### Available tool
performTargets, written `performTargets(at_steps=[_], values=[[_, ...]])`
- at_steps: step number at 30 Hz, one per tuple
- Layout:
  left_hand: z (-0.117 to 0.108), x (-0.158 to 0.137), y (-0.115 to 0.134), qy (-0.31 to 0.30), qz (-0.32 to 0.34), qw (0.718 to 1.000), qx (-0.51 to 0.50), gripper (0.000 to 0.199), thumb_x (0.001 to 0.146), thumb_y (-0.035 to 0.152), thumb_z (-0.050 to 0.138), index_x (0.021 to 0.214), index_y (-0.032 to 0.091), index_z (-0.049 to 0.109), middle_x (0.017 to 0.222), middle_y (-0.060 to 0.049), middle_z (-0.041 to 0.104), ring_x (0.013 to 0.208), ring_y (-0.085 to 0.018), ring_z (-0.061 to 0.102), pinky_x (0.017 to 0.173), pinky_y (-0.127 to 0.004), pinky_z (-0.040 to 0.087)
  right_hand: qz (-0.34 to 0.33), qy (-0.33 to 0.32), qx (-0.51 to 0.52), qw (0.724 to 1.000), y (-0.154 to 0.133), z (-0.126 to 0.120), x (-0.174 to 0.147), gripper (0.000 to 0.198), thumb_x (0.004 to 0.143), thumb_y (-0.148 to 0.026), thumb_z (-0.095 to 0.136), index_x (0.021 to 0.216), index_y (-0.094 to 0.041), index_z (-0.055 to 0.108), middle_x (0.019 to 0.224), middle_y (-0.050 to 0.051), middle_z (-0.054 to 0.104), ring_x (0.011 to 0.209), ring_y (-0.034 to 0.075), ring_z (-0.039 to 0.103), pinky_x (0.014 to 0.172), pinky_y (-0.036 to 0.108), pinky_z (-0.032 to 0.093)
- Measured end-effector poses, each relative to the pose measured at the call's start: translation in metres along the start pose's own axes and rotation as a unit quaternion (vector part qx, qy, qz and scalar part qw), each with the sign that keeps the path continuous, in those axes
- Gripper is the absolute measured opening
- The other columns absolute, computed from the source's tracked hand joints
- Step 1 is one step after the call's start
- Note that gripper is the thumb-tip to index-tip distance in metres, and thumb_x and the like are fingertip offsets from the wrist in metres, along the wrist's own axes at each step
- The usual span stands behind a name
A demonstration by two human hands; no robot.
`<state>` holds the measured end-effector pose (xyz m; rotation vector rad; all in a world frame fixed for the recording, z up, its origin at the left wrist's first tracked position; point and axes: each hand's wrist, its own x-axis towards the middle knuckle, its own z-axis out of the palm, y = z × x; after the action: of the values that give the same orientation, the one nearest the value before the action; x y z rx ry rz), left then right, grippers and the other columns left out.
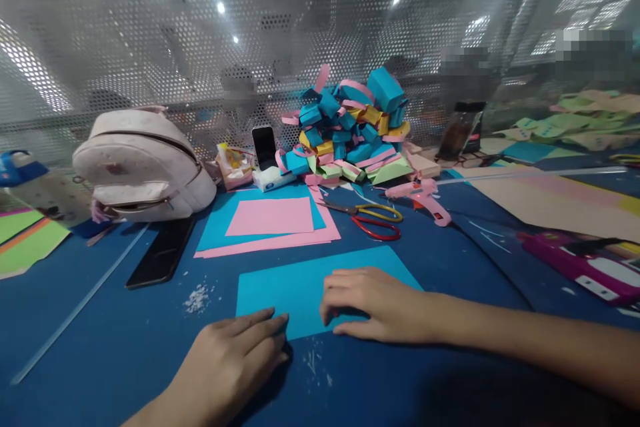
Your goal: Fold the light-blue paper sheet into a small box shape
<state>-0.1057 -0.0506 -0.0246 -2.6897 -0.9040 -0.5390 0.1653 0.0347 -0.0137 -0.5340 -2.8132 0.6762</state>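
Note:
A sheet of blue paper (280, 293) lies flat on the dark blue table in front of me. My left hand (230, 357) rests at its near left edge, fingers stretched over the corner. On the sheet's right part lies my right hand (367, 303), its fingers spread and slightly bent, palm down. Neither hand grips anything. Beyond the sheet are stacked pink paper (270, 217) and blue paper (215, 220), with scissors (370, 217) with red and yellow handles beside them. A pink glue gun (423, 199) lies farther right.
A heap of folded coloured paper pieces (350, 127) stands against the perforated metal screen (190, 47). To the left are a white backpack (145, 160), a black phone (163, 253) and white crumbs (197, 299). A magenta case (580, 267) and large paper sheets (530, 193) lie right.

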Motion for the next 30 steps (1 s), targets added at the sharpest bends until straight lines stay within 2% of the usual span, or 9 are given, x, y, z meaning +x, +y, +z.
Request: performTargets(at_steps=[6, 9, 11, 13, 16, 18, 22, 26, 30], values=[[-0.001, 0.012, -0.002, -0.05, 0.059, 0.997, 0.015, 0.028, 0.099, 0.024, 0.045, 0.112, 0.012, 0.066, 0.117, -0.008, 0.071, 0.099, -0.026, 0.071, 0.072, -0.037, 0.064, -0.007, -0.025, 0.055, 0.998, 0.006, -0.004, 0.016, 0.013, 0.086, -0.01, 0.065, 0.094, -0.021, 0.066, 0.086, -0.005, 0.065, 0.079, 0.009, 0.06, 0.068, 0.019, 0.041], [0.004, 0.02, 0.001, -0.062, 0.082, 0.994, 0.033, 0.032, 0.1, 0.027, 0.042, 0.114, 0.011, 0.066, 0.121, -0.007, 0.069, 0.101, -0.027, 0.07, 0.072, -0.036, 0.064, -0.002, -0.045, 0.066, 0.997, 0.007, -0.01, 0.024, 0.011, 0.086, -0.011, 0.064, 0.091, -0.02, 0.067, 0.083, -0.005, 0.065, 0.07, 0.008, 0.06, 0.063, 0.018, 0.042], [0.009, 0.02, 0.003, -0.056, 0.09, 0.992, 0.064, 0.033, 0.1, 0.029, 0.042, 0.115, 0.012, 0.067, 0.122, -0.007, 0.068, 0.101, -0.027, 0.07, 0.07, -0.034, 0.064, 0.004, -0.044, 0.058, 0.997, 0.007, -0.013, 0.026, 0.011, 0.088, -0.013, 0.063, 0.095, -0.02, 0.067, 0.089, -0.003, 0.067, 0.077, 0.01, 0.062, 0.066, 0.018, 0.045], [0.013, 0.018, 0.003, -0.045, 0.098, 0.99, 0.095, 0.035, 0.1, 0.033, 0.043, 0.116, 0.014, 0.067, 0.122, -0.006, 0.068, 0.101, -0.027, 0.07, 0.071, -0.032, 0.063, 0.008, -0.034, 0.032, 0.999, 0.007, -0.014, 0.025, 0.018, 0.09, -0.019, 0.062, 0.107, -0.022, 0.066, 0.105, 0.001, 0.067, 0.094, 0.014, 0.063, 0.076, 0.022, 0.048], [0.016, 0.014, 0.001, -0.033, 0.113, 0.985, 0.122, 0.033, 0.101, 0.032, 0.043, 0.119, 0.016, 0.066, 0.123, -0.005, 0.067, 0.102, -0.025, 0.07, 0.072, -0.029, 0.062, 0.004, -0.027, -0.035, 0.999, 0.01, -0.006, 0.024, 0.043, 0.094, -0.032, 0.059, 0.135, -0.021, 0.053, 0.135, 0.007, 0.057, 0.123, 0.023, 0.052, 0.098, 0.034, 0.044], [0.018, 0.011, -0.002, -0.032, 0.119, 0.984, 0.129, 0.03, 0.101, 0.027, 0.043, 0.12, 0.018, 0.066, 0.124, -0.003, 0.067, 0.102, -0.023, 0.07, 0.071, -0.026, 0.062, -0.009, -0.037, -0.074, 0.997, 0.014, 0.001, 0.028, 0.053, 0.096, -0.04, 0.055, 0.143, -0.019, 0.045, 0.146, 0.008, 0.047, 0.132, 0.027, 0.043, 0.106, 0.041, 0.038], [0.031, 0.004, -0.006, -0.015, 0.107, 0.986, 0.125, 0.029, 0.101, 0.031, 0.045, 0.119, 0.022, 0.065, 0.126, 0.0, 0.066, 0.103, -0.02, 0.069, 0.072, -0.024, 0.061, -0.031, -0.045, -0.112, 0.992, 0.02, 0.008, 0.053, 0.055, 0.098, -0.044, 0.049, 0.144, -0.015, 0.043, 0.149, 0.01, 0.041, 0.135, 0.027, 0.04, 0.109, 0.044, 0.036], [0.048, -0.003, -0.004, 0.068, 0.07, 0.989, 0.112, 0.028, 0.1, 0.031, 0.047, 0.114, 0.02, 0.069, 0.124, -0.003, 0.067, 0.097, -0.02, 0.072, 0.068, -0.024, 0.061, -0.076, -0.034, -0.13, 0.988, 0.021, 0.007, 0.088, 0.055, 0.098, -0.041, 0.049, 0.145, -0.013, 0.04, 0.15, 0.012, 0.039, 0.137, 0.026, 0.036, 0.112, 0.044, 0.032], [0.047, -0.005, -0.004, 0.013, 0.087, 0.988, 0.126, 0.027, 0.098, 0.031, 0.051, 0.119, 0.022, 0.066, 0.126, 0.001, 0.066, 0.103, -0.019, 0.069, 0.068, -0.024, 0.061, -0.134, -0.027, -0.161, 0.977, 0.019, 0.009, 0.12, 0.055, 0.098, -0.044, 0.05, 0.141, -0.011, 0.045, 0.148, 0.012, 0.042, 0.14, 0.026, 0.031, 0.115, 0.042, 0.028]])
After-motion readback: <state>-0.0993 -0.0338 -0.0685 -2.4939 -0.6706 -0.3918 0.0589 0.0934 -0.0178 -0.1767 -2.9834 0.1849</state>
